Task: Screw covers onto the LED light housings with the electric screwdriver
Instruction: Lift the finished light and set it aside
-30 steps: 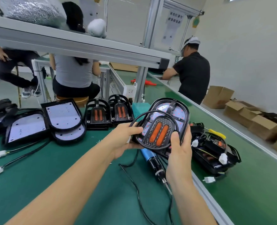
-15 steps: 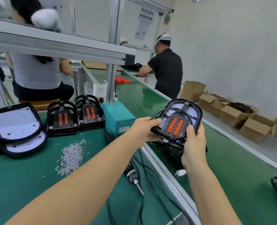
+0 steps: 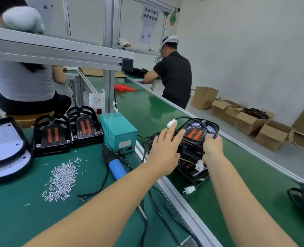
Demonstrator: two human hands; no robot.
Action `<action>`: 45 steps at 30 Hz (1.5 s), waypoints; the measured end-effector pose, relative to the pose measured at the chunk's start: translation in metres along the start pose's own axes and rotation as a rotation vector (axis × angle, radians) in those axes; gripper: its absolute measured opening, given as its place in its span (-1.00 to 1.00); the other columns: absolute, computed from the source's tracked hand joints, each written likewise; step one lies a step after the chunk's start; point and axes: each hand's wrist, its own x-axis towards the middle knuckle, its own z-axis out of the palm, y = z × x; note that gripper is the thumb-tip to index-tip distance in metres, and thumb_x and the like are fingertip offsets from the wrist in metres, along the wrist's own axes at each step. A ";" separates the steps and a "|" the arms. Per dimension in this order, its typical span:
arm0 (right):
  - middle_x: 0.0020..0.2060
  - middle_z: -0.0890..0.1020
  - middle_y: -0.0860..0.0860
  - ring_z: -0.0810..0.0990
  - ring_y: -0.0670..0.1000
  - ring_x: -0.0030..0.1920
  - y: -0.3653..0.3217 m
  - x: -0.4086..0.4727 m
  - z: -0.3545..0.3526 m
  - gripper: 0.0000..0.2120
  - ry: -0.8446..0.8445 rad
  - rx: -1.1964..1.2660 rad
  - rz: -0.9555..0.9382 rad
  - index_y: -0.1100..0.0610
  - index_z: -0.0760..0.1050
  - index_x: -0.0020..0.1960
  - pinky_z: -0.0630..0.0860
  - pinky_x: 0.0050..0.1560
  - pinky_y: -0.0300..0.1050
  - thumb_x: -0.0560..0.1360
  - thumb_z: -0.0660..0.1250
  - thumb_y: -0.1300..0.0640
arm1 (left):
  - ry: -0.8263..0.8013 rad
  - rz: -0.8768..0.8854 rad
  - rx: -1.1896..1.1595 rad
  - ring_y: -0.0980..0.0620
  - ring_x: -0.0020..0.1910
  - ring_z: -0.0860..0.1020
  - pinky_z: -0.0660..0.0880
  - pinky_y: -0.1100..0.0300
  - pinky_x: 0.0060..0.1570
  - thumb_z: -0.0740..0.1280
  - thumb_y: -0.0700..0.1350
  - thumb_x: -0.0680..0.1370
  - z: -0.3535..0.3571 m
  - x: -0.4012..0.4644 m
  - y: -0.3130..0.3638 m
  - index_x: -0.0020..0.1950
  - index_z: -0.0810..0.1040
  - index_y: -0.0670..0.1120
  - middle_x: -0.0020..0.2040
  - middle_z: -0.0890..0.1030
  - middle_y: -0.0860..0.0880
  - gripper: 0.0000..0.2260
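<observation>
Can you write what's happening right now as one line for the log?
right hand grips LED light housing atop stack | left hand open beside it | electric screwdriver lies on table | screws piled

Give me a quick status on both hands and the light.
Left hand open, fingers spread beside light. Right hand grips its near edge, on a stack. Screwdriver idle on table. Loose cable over light.

glossy black plastic light housing point(image 3: 200, 132) with orange lenses; matt green belt point(image 3: 254, 175); shiny metal screws point(image 3: 62, 179); brushed aluminium rail point(image 3: 183, 207); blue plastic screwdriver point(image 3: 116, 166); brown cardboard boxes point(image 3: 270, 134).
</observation>
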 end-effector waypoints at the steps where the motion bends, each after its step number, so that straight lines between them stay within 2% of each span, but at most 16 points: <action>1: 0.30 0.44 0.07 0.43 0.13 0.12 0.000 0.004 0.001 -0.59 0.010 -0.024 0.011 0.12 0.19 0.52 0.37 0.11 -0.01 0.68 0.05 0.15 | -0.030 0.020 0.039 -0.06 0.52 -0.08 0.01 -0.08 0.47 0.19 -0.13 0.62 0.003 0.000 0.000 0.56 -0.08 0.03 0.56 -0.21 0.03 -0.39; 4: 0.32 0.43 0.16 0.43 0.17 0.17 0.001 0.017 0.000 -0.60 0.022 -0.109 0.059 0.26 0.21 0.48 0.38 0.12 0.00 0.67 0.07 0.18 | -0.140 0.051 0.098 -0.09 0.53 -0.15 -0.10 -0.12 0.48 0.16 -0.12 0.63 0.011 0.001 -0.002 0.56 -0.12 0.05 0.57 -0.17 0.06 -0.39; 8: 0.04 0.41 0.16 0.38 0.11 -0.03 0.002 0.027 -0.006 -0.63 -0.041 -0.305 0.009 0.37 0.33 0.39 0.36 -0.01 -0.08 0.65 0.11 0.22 | -0.190 0.049 0.124 -0.12 0.53 -0.16 -0.14 -0.16 0.47 0.14 -0.11 0.63 0.016 0.004 -0.002 0.56 -0.14 0.06 0.57 -0.16 0.07 -0.39; 10: 0.09 0.47 0.21 0.43 0.12 0.00 0.002 0.028 -0.008 -0.63 -0.046 -0.388 -0.031 0.38 0.34 0.38 0.40 0.02 -0.06 0.64 0.12 0.24 | -0.215 0.035 0.132 -0.13 0.53 -0.17 -0.15 -0.17 0.47 0.14 -0.10 0.63 0.016 0.005 -0.002 0.56 -0.14 0.06 0.57 -0.16 0.08 -0.39; 12: 0.29 0.45 0.27 0.47 0.22 0.17 0.000 0.027 -0.008 -0.63 -0.014 -0.548 -0.102 0.38 0.33 0.39 0.43 0.18 0.01 0.63 0.11 0.23 | -0.234 0.020 0.128 -0.12 0.53 -0.17 -0.17 -0.18 0.47 0.14 -0.10 0.63 0.016 0.008 -0.001 0.56 -0.15 0.06 0.57 -0.17 0.08 -0.39; 14: 0.37 0.40 0.27 0.42 0.27 0.31 -0.005 0.020 -0.006 -0.62 -0.008 -0.723 -0.215 0.35 0.32 0.39 0.38 0.31 0.09 0.65 0.06 0.16 | -0.260 0.022 0.134 -0.10 0.54 -0.17 -0.18 -0.18 0.46 0.14 -0.10 0.62 0.016 0.012 0.001 0.56 -0.15 0.06 0.57 -0.17 0.07 -0.39; 18: 0.25 0.55 0.17 0.48 0.24 0.24 -0.007 0.000 -0.001 -0.55 -0.217 -1.039 -0.472 0.10 0.48 0.29 0.34 0.30 0.13 0.67 -0.08 -0.04 | -0.293 0.018 0.146 -0.07 0.54 -0.15 -0.17 -0.17 0.46 0.14 -0.13 0.60 0.017 0.017 0.005 0.56 -0.12 0.02 0.57 -0.15 0.06 -0.39; 20: 0.25 0.57 0.13 0.50 0.24 0.22 -0.005 -0.003 0.000 -0.59 -0.242 -1.121 -0.562 0.02 0.48 0.31 0.40 0.25 0.11 0.68 -0.06 -0.02 | -0.299 0.011 0.153 -0.06 0.54 -0.14 -0.17 -0.15 0.46 0.13 -0.15 0.60 0.018 0.017 0.003 0.57 -0.11 0.00 0.57 -0.14 0.05 -0.39; 23: 0.29 0.55 0.15 0.50 0.25 0.24 -0.002 -0.002 -0.001 -0.61 -0.235 -1.151 -0.620 0.01 0.43 0.39 0.42 0.23 0.07 0.70 -0.04 0.01 | -0.319 -0.002 0.163 -0.04 0.54 -0.13 -0.18 -0.13 0.46 0.11 -0.16 0.60 0.020 0.012 -0.001 0.57 -0.11 -0.03 0.57 -0.14 0.05 -0.40; 28: 0.34 0.51 0.12 0.46 0.23 0.28 0.000 -0.001 -0.001 -0.59 -0.225 -1.219 -0.634 0.00 0.35 0.46 0.34 0.29 0.08 0.70 -0.08 0.00 | -0.330 -0.034 0.141 -0.03 0.54 -0.14 -0.20 -0.11 0.47 0.09 -0.18 0.60 0.019 0.004 -0.009 0.57 -0.12 -0.03 0.57 -0.15 0.05 -0.41; 32: 0.36 0.48 0.11 0.44 0.23 0.30 0.001 -0.003 0.002 -0.60 -0.205 -1.261 -0.623 0.02 0.33 0.45 0.25 0.34 0.16 0.69 -0.07 0.00 | -0.354 -0.050 0.140 -0.02 0.54 -0.16 -0.21 -0.11 0.47 0.09 -0.19 0.60 0.015 0.000 -0.014 0.57 -0.13 -0.03 0.57 -0.17 0.06 -0.40; 38: 0.43 0.40 0.10 0.37 0.20 0.39 -0.001 -0.007 0.005 -0.53 -0.186 -1.329 -0.565 0.01 0.18 0.54 0.03 0.44 0.29 0.68 -0.10 -0.12 | -0.408 -0.076 0.162 -0.05 0.54 -0.17 -0.23 -0.13 0.46 0.09 -0.18 0.61 0.005 -0.010 -0.023 0.57 -0.14 -0.01 0.58 -0.16 0.03 -0.41; 45: 0.49 0.29 0.07 0.21 0.14 0.49 -0.005 -0.027 0.024 -0.52 -0.137 -1.313 -0.651 0.02 0.16 0.54 -0.11 0.46 0.36 0.68 -0.09 -0.11 | -0.417 -0.108 0.195 -0.05 0.54 -0.16 -0.22 -0.14 0.46 0.05 -0.19 0.62 -0.012 -0.033 -0.039 0.57 -0.16 -0.04 0.58 -0.14 0.03 -0.42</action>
